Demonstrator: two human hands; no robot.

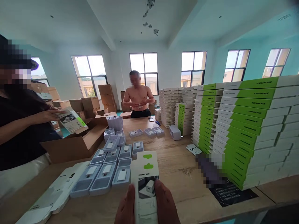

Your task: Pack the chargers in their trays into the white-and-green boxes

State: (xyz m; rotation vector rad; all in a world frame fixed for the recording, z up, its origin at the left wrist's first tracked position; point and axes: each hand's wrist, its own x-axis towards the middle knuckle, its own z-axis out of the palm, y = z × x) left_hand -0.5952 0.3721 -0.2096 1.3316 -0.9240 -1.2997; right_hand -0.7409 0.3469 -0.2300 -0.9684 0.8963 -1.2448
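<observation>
At the bottom middle, my left hand (125,207) and my right hand (166,205) both grip a flat white package sleeve (144,172) with green marks and a printed charger picture. It is held upright over the wooden table (177,168). Just left of it lie several grey plastic trays (109,169), each holding a white charger. Flat white sleeves (58,191) lie in a pile at the near left.
Tall stacks of white-and-green boxes (252,124) fill the right side. An open cardboard box (79,141) sits at the left, where a person in black holds a sleeve (71,121). A shirtless person (138,99) stands at the far end. More cartons (106,98) stand by the windows.
</observation>
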